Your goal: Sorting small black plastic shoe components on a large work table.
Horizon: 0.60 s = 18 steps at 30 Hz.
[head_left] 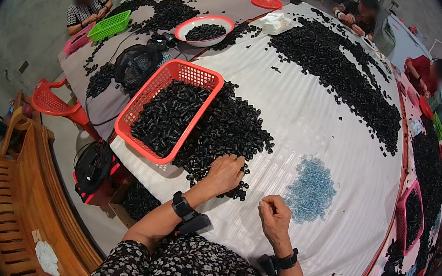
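Resting spread left fingers on black parts beside red basket; right fingers curled shut near blue pieces.

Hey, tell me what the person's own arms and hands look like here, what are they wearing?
Both hands are bare, no gloves. The left hand has a dark ring on one finger, and each wrist carries a black strap holding a small black device. The forearms are uncovered; a dark garment with a small pale floral print starts near the elbows.
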Tool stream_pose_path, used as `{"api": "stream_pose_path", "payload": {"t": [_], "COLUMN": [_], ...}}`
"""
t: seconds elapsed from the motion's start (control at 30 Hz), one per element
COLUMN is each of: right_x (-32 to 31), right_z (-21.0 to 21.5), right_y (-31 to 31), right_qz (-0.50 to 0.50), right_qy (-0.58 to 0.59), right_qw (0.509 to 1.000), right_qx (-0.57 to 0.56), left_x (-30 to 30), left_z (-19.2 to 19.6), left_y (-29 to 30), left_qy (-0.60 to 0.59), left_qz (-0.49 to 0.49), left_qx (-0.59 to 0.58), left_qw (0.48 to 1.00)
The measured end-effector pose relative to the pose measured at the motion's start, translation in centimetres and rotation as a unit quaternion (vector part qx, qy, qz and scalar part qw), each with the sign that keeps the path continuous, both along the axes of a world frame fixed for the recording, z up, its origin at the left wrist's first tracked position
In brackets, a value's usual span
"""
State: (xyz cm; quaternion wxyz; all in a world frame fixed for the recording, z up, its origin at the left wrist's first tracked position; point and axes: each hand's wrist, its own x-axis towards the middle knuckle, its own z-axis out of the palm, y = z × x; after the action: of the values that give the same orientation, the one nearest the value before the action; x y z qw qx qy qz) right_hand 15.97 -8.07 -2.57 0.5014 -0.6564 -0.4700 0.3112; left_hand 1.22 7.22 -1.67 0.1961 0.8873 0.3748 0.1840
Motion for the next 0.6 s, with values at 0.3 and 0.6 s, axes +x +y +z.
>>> {"api": "stream_pose_path", "payload": {"t": [0.3,0.6], "right_x": [0.6,-0.7], "right_z": [1.9,6.6], "right_y": [-0.1,1.3], "right_qz": [-0.029,0.027], "right_qy": [-0.063,0.254], "right_qw": [0.995,0.965], "right_qx": [0.076,0.064], "left_x": [-1.5,-2.9], "left_z": [1.4,4.1], "left_y": [-1.1,-4.7], "left_qy": [-0.219,-0.364], "left_qz": [-0.006,-0.051], "left_qx": [-0.143,-0.488], "left_qw": [0.965,0.792]}}
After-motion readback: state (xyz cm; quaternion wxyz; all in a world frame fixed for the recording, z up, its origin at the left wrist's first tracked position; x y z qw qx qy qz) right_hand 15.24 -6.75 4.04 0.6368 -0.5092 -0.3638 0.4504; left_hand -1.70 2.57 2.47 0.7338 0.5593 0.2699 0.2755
